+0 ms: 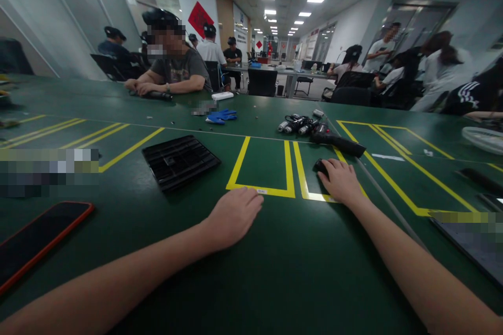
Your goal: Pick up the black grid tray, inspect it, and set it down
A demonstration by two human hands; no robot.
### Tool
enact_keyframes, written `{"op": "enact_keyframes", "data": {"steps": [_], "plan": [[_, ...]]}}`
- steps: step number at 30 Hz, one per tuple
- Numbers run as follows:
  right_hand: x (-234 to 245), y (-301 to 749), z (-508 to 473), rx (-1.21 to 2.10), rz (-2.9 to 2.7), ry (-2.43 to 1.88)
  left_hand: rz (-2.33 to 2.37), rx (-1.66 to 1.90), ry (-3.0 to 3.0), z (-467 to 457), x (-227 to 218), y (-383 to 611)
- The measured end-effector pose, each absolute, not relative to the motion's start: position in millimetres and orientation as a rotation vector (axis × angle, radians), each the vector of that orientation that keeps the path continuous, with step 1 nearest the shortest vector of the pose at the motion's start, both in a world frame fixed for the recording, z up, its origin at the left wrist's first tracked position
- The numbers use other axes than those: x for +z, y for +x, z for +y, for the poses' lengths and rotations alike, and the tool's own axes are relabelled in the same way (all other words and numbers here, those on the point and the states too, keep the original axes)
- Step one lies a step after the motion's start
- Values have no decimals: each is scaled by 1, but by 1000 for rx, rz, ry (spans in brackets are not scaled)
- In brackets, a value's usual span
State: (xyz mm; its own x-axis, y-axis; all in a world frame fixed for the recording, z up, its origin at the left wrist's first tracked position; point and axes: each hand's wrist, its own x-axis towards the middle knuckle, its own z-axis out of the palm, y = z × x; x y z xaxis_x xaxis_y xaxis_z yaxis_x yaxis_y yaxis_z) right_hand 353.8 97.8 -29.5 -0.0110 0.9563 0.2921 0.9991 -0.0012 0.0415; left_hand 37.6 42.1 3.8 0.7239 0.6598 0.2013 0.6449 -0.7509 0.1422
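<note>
My left hand (237,215) rests on the green table with its fingers curled together and pointing right, at the lower edge of a yellow-taped rectangle (291,170). What lies beneath those fingers, if anything, is hidden. Further right, my right hand (340,180) has its fingers closed over a small rounded black object (321,167), partly covered by them. Just beyond that hand lies a long black tapered tool part (340,142). Beside it is a cluster of silver-tipped black cylinders (301,124). Left of my left hand sits a ribbed black tray-like panel (181,161), slightly tilted.
A phone in an orange case (43,240) lies at the left edge. Across the table are a blue glove (222,116), a white box (222,96) and a seated person (178,65) handling a dark object. A dark flat device (467,240) lies at right.
</note>
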Motion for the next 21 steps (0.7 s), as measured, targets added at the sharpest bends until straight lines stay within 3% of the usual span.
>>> {"op": "enact_keyframes", "data": {"steps": [3,8,16,19,21], "plan": [[-31,354,98,-353,-2076,-2068,1442,322,2735,68,1,36],[-31,353,97,-364,-2077,-2074,1393,343,2512,86,-3,29],[-32,354,98,-387,-2084,-2079,1273,1109,1107,127,48,-44],[-33,355,98,-367,-2080,-2065,1544,1174,1269,149,52,-90],[-33,355,99,-368,-2050,-2058,1887,1010,1606,160,46,-115]]}}
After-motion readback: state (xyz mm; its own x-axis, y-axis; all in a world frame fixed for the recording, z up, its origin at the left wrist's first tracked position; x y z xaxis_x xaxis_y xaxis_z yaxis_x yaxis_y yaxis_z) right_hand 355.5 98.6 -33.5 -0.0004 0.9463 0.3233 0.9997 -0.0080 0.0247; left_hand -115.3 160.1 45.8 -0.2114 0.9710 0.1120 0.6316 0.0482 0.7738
